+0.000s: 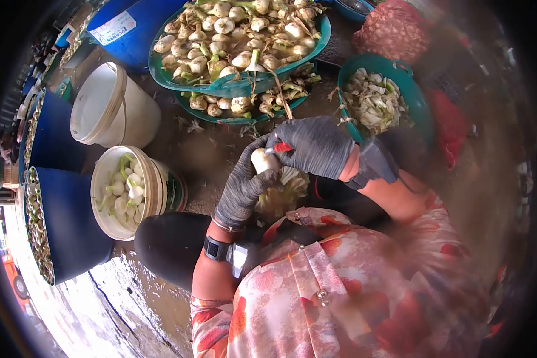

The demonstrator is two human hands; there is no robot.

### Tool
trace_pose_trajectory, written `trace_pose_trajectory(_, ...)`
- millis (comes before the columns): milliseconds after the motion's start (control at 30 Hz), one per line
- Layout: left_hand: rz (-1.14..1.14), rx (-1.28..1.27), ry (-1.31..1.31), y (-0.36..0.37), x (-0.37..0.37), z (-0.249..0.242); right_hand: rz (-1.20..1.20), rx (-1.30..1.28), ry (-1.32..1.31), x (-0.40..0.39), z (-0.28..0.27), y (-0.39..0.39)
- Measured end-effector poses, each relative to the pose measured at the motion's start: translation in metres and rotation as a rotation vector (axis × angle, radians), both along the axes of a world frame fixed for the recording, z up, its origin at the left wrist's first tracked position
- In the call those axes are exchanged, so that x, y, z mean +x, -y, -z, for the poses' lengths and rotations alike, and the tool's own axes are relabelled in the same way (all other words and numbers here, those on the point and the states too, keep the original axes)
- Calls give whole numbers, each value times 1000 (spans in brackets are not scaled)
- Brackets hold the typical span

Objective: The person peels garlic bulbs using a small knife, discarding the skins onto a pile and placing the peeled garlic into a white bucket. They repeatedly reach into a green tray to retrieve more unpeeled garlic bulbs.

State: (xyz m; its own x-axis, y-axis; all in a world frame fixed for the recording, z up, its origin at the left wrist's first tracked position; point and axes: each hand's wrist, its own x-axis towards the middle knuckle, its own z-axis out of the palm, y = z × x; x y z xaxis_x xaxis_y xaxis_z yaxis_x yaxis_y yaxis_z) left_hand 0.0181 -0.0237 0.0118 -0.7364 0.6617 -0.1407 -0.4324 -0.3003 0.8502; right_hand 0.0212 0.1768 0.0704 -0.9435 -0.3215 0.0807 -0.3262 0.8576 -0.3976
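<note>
In the middle of the head view, my left hand [244, 182], in a grey glove, is closed around a white bulb [263, 161], onion or garlic by its look. My right hand [317, 146], also gloved, is closed on a small knife with a red handle [282, 147]. The knife is against the top of the bulb; its blade is mostly hidden. Below my hands lies a pile of pale peelings [283, 194]. In front stands a green basin [221, 89] heaped with soiled, unpeeled bulbs [224, 25], above another green container of bulbs [240, 105].
At left, a white bucket [96, 200] holds cleaned bulbs [128, 191]. Another white bucket [104, 104] stands behind it. Blue barrels [71, 230] line the far left. A green tub [420, 107] of peelings and a red mesh sack [392, 30] stand at the right.
</note>
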Motion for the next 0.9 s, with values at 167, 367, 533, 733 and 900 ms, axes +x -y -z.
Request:
trace_pose_trajectory(167,1,-87,-100,-2,1,-7,124,-67,131,-8,10,0)
trace_pose_trajectory(367,-32,-260,-172,-6,1,-17,97,-73,61,1,14,4)
trace_pose_trajectory(533,-129,-284,-490,-10,5,0,46,-214,305,-18,43,-13)
trace_pose_trajectory(733,-86,-171,-413,0,-4,2,-151,-260,312,-15,24,-20)
trace_pose_trajectory(900,-129,-370,-552,-2,-9,0,2,-366,223,-11,38,-9)
